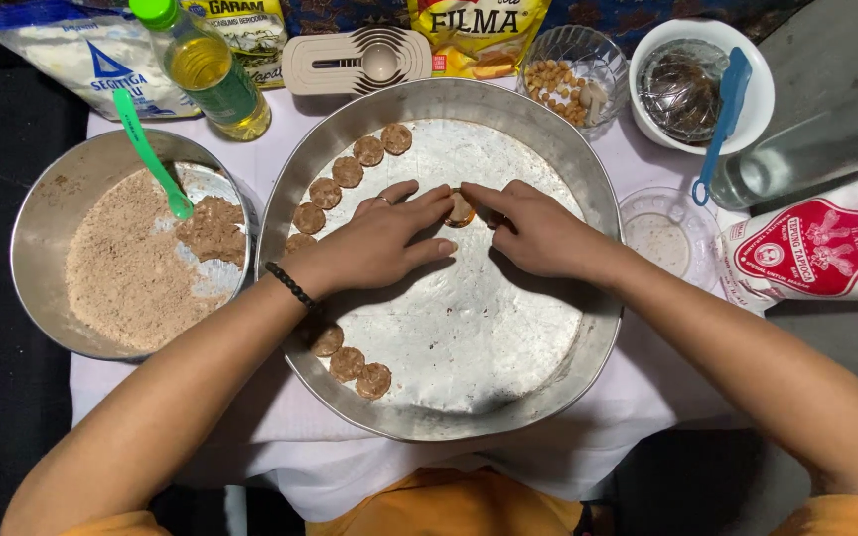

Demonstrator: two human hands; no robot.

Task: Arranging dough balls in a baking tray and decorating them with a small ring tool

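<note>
Both hands over the middle of a large round metal tray (pixel 548 149), fingertips meeting on one small dough disc (pixel 461 209) resting on the tray floor slightly far of centre. Left hand (pixel 384 243) palm down, fingers stretched toward the disc, index and middle tips touching its left edge; ring on one finger, dark bead bracelet (pixel 290 285) at the wrist. Right hand (pixel 533 228) palm down, fingers curled, tips pinching the disc from the right. Disc thus lightly grasped between both hands, mostly hidden by the fingers, pale top showing. Row of flat brown dough discs (pixel 348 171) lined along the tray's inner left wall, curving from the far side down toward the left wrist; three more discs (pixel 350 362) at the near left, just past the forearm. Left of the tray, touching or just beside it, a metal bowl (pixel 37 228) holding brown crumbly dough, green spatula (pixel 146 149) standing in it. Far side: bottle of yellow oil (pixel 206 69) with green cap, beige measuring spoon set (pixel 355 62), glass bowl of peanuts (pixel 568 74), white bowl (pixel 752 109) with a blue-handled tool (pixel 722 119) leaning on it. Right of tray: small clear dish (pixel 667 233), red-and-white flour bag (pixel 821 248), clear bottle (pixel 806 149) lying down. White cloth (pixel 280 437) under everything.
</note>
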